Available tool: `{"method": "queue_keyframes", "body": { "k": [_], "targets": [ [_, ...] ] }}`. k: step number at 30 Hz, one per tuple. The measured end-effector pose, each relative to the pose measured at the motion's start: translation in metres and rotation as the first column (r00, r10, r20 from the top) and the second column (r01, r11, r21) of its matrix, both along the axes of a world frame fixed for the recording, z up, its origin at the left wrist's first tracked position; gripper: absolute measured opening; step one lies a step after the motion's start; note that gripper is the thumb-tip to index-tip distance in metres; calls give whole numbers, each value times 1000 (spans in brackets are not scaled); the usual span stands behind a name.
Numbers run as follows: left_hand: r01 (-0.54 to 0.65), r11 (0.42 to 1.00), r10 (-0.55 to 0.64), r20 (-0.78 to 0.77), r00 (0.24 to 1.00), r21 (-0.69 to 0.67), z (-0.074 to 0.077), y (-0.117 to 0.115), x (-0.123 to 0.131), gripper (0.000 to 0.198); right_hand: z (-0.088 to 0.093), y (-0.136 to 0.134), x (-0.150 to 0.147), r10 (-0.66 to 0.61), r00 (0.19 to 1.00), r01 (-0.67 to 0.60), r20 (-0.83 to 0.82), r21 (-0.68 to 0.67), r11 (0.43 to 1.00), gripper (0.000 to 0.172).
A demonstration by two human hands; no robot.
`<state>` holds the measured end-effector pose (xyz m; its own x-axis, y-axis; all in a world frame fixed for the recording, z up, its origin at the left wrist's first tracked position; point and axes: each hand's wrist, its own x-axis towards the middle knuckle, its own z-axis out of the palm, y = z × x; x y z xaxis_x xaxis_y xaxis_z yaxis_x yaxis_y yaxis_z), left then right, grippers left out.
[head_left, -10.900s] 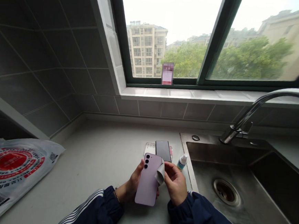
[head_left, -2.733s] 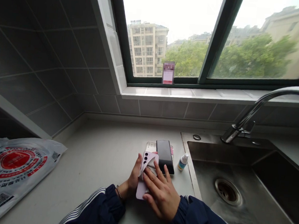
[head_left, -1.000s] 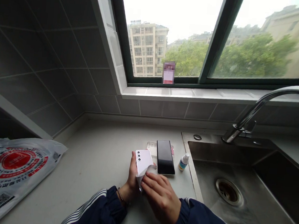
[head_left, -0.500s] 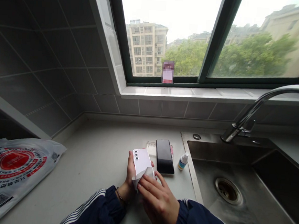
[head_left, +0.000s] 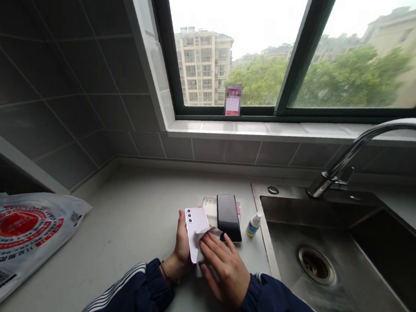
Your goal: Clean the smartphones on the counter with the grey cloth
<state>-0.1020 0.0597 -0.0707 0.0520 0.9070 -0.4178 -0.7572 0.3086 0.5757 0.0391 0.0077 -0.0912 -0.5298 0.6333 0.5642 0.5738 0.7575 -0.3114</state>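
Cloth (head_left: pixel 206 233) now sits higher on the lilac phone (head_left: pixel 193 223); our right hand (head_left: pixel 224 270) presses it flat, our left hand (head_left: pixel 180 243) grips the phone's edge, wiping continues.

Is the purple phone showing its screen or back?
Its back: camera lenses show on the lilac phone the left hand holds; the right hand presses a cloth on it.

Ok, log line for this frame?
left hand: holds lilac phone | right hand: presses cloth on it | nearby: black phone, dropper bottle
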Motion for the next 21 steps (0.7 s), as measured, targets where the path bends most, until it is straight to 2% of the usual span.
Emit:
{"method": "queue_keyframes", "body": {
  "k": [3, 6, 8, 11, 15, 21],
  "targets": [
    [11, 1000, -11, -27, 1000, 9, -1, 0, 1, 66, -3, 2, 0, 61, 995, -54, -85, 80, 995, 38],
    [99, 995, -99, -2, 995, 31, -2, -1, 1, 68, 0, 1, 0, 158, 972, -136, -176, 133, 982, 26],
    [138, 990, -140, 27, 990, 37, -2, -2, 0, 68, 3, 0, -1, 177, 961, -152, -214, 128, 980, 24],
    [133, 991, -134, 28, 991, 30, -3, -2, -1, 67, 5, -3, -2, 167, 961, -144, -219, 117, 983, 25],
    [139, 990, -139, 40, 989, 2, -3, -2, -1, 66, 4, -2, -3, 145, 981, -133, -126, 103, 986, 33],
    [36, 999, -37, 12, 999, 14, -4, -3, 4, 64, -3, 4, 1, 4, 997, 5, -79, 123, 992, 33]
  ]
}}
